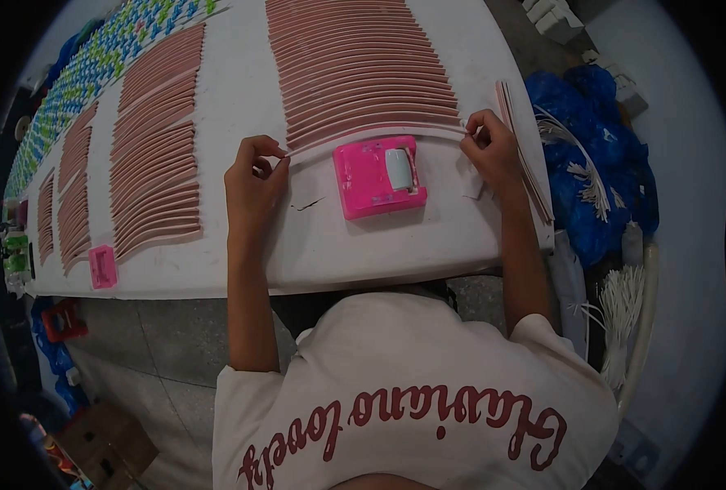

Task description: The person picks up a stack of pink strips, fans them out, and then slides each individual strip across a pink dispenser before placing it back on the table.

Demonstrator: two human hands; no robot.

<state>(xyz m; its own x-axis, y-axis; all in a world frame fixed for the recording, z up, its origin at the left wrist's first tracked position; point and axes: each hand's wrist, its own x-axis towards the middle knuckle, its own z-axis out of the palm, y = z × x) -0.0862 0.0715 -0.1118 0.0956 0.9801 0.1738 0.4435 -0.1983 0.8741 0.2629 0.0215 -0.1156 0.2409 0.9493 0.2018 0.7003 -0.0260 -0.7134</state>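
A long, thin pale strip stretches between my two hands, slightly bowed, along the near edge of a row of pinkish strips. My left hand pinches its left end between thumb and fingertips. At the other end, the fingers of my right hand are closed on the strip too. Just below the strip, between my hands, sits a bright pink box with a pale roller set in its top. Both hands are at the white table's surface.
More pinkish strips lie in columns to the left, with a small pink container below. Loose strips lie along the right edge. Beyond it are blue plastic bags and a white bundle. Blue-and-green pieces cover the far left.
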